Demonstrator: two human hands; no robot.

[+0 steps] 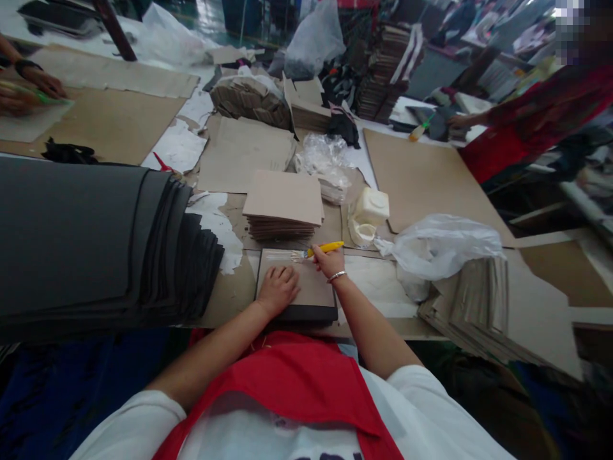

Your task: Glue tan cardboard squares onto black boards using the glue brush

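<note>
My right hand grips a yellow-handled brush whose bristles lie on the far edge of a brown cardboard sheet. That sheet rests on a dark board right in front of me. Pressing down on the sheet's left part is my left hand, knuckles curled and nothing visible in it. A silver bracelet circles my right wrist.
A stack of tan cardboard squares sits just beyond the sheet. Dark grey sheets are piled at left. A white glue tub and plastic bag lie at right. Other people's hands work at far left and at far right.
</note>
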